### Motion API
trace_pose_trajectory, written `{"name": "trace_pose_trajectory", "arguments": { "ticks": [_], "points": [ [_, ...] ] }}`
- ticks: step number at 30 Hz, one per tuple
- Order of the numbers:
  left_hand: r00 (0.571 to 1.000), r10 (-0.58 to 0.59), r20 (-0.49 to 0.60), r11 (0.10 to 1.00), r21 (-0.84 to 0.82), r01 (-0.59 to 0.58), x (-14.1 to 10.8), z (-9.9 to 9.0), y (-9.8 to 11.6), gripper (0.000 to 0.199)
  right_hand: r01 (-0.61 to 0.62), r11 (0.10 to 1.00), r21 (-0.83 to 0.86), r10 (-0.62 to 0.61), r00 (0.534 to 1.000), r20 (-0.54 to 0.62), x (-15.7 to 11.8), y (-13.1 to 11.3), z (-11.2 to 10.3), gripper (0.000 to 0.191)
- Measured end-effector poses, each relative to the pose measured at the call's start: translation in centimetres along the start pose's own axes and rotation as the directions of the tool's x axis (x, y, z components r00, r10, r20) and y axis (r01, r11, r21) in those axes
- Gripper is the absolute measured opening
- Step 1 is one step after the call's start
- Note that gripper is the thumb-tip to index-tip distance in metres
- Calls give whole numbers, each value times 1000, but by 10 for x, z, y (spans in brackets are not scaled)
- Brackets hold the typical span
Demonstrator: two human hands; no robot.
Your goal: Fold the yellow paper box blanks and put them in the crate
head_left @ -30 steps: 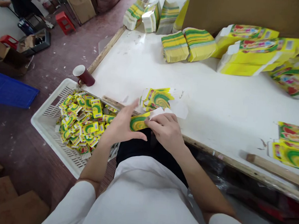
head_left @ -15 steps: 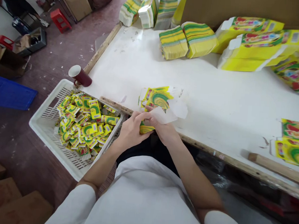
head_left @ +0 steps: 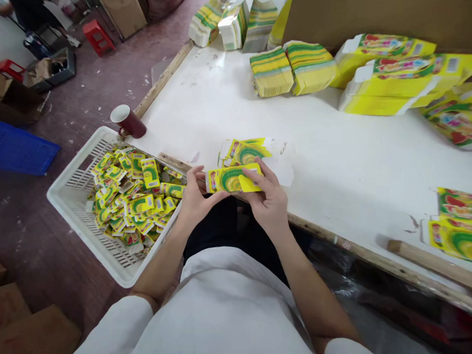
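A small yellow and green carton (head_left: 230, 179) lies level across the space between my hands, its printed face up, just over the table's front edge. My right hand (head_left: 269, 195) grips the right end of it, thumb below and fingers over a yellow flap. At the left end is my left hand (head_left: 196, 198), thumb and fingers spread apart; whether a fingertip touches the carton I cannot tell. Just beyond, a small pile of flat cartons (head_left: 248, 152) rests on the white table (head_left: 341, 168), printed sides up with white flaps to the right.
A white plastic basket (head_left: 74, 171) full of small cartons stands at the left, below a maroon mug (head_left: 130, 122) on the table corner. Stacks of flat cartons (head_left: 271, 74) line the back. A wooden strip (head_left: 424, 257) lies at right. A person (head_left: 27, 6) sits far left.
My hands have moved apart from their closed position around the carton. The carton has turned to show its printed face, and its white flap no longer sticks out over the pile.
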State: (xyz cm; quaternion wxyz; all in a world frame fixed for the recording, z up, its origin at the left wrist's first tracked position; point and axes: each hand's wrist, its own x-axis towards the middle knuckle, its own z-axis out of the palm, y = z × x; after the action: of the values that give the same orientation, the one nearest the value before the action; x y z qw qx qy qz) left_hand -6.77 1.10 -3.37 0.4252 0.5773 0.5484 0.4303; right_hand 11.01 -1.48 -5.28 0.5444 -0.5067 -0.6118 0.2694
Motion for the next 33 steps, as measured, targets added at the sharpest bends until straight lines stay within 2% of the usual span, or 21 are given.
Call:
{"name": "trace_pose_trajectory", "arguments": {
  "ticks": [2, 4, 7, 14, 16, 19, 24, 27, 29, 30, 31, 32, 33],
  "points": [
    [992, -119, 31, 968, -217, 123, 1, -3, 1, 64, 66, 997, -26, -64, 995, 77, 2, 2, -3, 43],
    [988, -154, -1, 929, -340, 145, 2, -7, 3, 55, 116, 991, -64, -104, 979, 176, 3, 3, -6, 38],
    [988, -153, -27, 915, -380, 132, 4, -8, 5, 51, 119, 987, -106, -91, 968, 235, 3, 1, -11, 31],
    [980, -191, -47, 870, -472, 147, 7, 0, 4, 48, 136, 988, -68, -99, 916, 390, 10, -4, -25, 24],
    [979, -201, -43, 859, -487, 155, 8, 0, 4, 47, 124, 990, -70, -89, 921, 378, 11, -3, -23, 23],
    [975, -221, -25, 859, -479, 182, 10, -2, 4, 46, 100, 993, -68, -76, 951, 298, 11, -1, -15, 20],
    [983, -169, -72, 887, -446, 120, 11, -5, 4, 43, 70, 997, -26, -62, 969, 241, 8, 1, -1, 18],
    [986, -167, -15, 909, -389, 148, 11, -4, 6, 40, -14, 1000, 6, 13, 989, 145, 8, 0, 5, 39],
    [989, -142, -33, 941, -314, 125, 14, -13, 8, 38, -21, 1000, 9, 20, 992, 124, 10, 0, 7, 60],
    [990, -108, -85, 964, -254, 83, 16, -23, 8, 36, -6, 1000, -1, 6, 992, 128, 13, 2, 7, 68],
    [983, -56, -173, 985, -172, 25, 20, -38, 8, 34, 6, 1000, -26, -3, 993, 119, 15, 4, 5, 73],
    [958, 17, -286, 997, -65, -37, 25, -57, 8, 32, 6, 997, -72, 1, 996, 93, 18, 8, 3, 74],
    [912, 101, -398, 995, 59, -84, 30, -81, 7, 31, -12, 990, -142, 20, 998, 51, 21, 13, -1, 70]
  ]
}}
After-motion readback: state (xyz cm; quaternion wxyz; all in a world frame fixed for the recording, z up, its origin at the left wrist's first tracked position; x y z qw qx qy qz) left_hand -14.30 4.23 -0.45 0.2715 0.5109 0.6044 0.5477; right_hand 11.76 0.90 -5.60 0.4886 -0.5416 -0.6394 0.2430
